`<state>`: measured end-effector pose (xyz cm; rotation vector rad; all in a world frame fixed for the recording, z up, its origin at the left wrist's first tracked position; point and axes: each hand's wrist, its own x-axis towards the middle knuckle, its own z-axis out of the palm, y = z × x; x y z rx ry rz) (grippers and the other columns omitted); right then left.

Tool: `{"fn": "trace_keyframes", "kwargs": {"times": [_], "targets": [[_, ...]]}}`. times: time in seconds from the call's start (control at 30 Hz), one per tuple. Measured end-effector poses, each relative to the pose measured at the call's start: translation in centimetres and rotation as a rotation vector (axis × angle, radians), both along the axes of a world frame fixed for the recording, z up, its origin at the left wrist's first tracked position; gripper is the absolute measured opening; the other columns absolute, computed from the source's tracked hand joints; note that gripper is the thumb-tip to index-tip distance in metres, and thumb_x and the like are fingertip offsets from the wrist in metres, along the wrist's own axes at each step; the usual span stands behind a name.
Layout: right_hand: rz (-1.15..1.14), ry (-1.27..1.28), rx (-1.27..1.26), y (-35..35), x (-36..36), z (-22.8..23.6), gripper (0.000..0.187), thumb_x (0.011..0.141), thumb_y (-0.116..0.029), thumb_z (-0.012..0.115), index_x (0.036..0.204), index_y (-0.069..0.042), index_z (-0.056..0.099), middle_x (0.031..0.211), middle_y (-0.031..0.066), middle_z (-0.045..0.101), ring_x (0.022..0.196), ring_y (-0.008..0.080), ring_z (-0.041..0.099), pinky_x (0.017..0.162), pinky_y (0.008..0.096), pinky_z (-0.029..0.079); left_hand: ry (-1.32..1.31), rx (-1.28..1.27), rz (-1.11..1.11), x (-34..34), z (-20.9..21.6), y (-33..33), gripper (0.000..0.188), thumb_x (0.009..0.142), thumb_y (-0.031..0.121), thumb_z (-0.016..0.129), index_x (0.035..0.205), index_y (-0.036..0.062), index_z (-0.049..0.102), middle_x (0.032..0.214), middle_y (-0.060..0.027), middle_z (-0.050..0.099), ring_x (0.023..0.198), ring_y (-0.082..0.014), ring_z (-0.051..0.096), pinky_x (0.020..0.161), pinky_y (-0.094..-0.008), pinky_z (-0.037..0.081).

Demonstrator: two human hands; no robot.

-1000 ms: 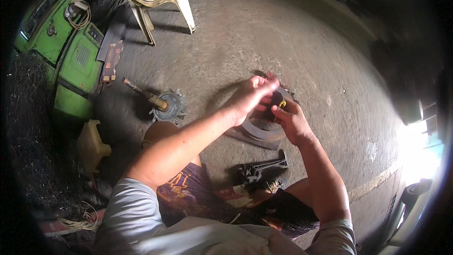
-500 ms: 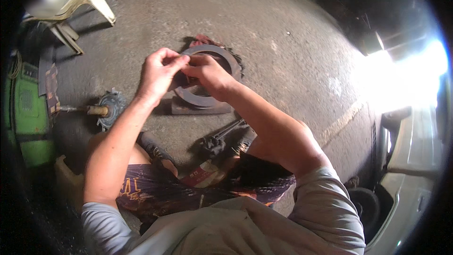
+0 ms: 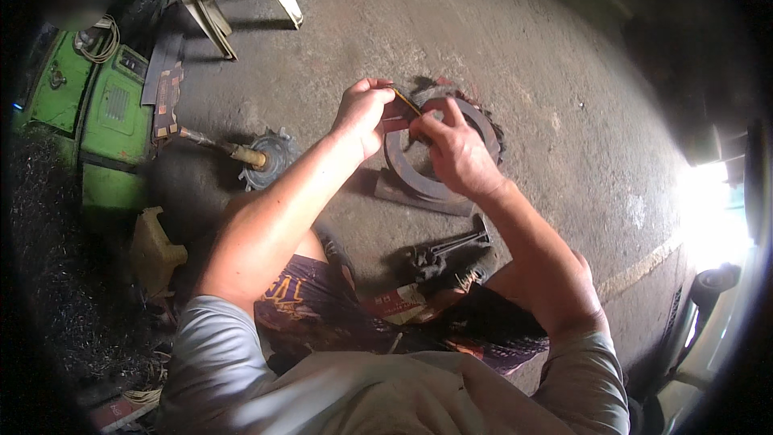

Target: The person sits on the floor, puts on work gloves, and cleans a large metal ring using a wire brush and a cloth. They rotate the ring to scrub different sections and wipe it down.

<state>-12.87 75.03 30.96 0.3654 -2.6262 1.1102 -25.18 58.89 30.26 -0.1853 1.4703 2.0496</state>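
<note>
With fingertips drawn together, the left hand (image 3: 362, 117) and right hand (image 3: 459, 149) pinch a thin yellow strip (image 3: 407, 101) over the left side of the grey ring (image 3: 412, 176) (a finned wheel (image 3: 278, 155) sits left of that ring).

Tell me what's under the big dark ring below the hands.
A dark, straight-edged block shows under the ring, near side; ragged reddish material shows past its far side. The ring hides how far either extends beneath, and the right hand covers part of its opening.
</note>
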Motion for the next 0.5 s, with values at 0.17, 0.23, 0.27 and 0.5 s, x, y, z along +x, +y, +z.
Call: {"fn": "trace_keyframes", "kwargs": {"times": [0.17,0.23,0.27,0.5], "targets": [[-0.181,0.080,-0.010,-0.6,-0.3,-1.9,0.038,0.082,0.003,0.056,0.118,-0.007,0.064,0.120,0.0322,0.057,0.094,0.0493,0.067,0.081,0.0540,0.058,0.155,-0.035,0.056,1.5,0.1,1.0,0.027,0.095,0.018,0.071,0.116,0.0072,0.058,0.107,-0.0065,0.062,0.094,-0.0179,0.062,0.080,-0.0378,0.056],[-0.196,-0.035,0.401,-0.3,-0.4,-2.9,0.030,0.084,-0.010,0.061,0.112,-0.003,0.066,0.121,0.0310,0.061,0.094,0.0401,0.072,0.078,0.0482,0.060,0.481,-0.115,-0.021,2.9,-0.2,1.8,0.016,0.094,0.015,0.073,0.104,0.0076,0.062,0.096,0.0009,0.059,0.089,-0.0097,0.054,0.074,-0.0291,0.046],[-0.116,-0.251,0.491,-0.3,-0.9,-3.2,0.027,0.083,-0.015,0.064,0.107,-0.003,0.070,0.111,0.0287,0.068,0.087,0.0343,0.075,0.073,0.0465,0.061,0.591,-0.109,-0.036,3.7,-0.4,2.3,0.012,0.093,0.012,0.072,0.099,0.0074,0.063,0.092,0.0029,0.056,0.086,-0.0086,0.051,0.074,-0.0281,0.044],[-0.064,-0.643,-1.233,0.6,-0.9,-0.6,0.025,0.104,-0.016,0.045,0.109,-0.002,0.064,0.078,0.0051,0.062,0.056,0.0169,0.056,0.053,0.0362,0.051,0.863,-0.410,-0.147,4.6,1.7,2.6,0.012,0.100,0.006,0.066,0.095,0.0046,0.055,0.080,0.0006,0.058,0.076,-0.0065,0.057,0.066,-0.0257,0.049]]}}
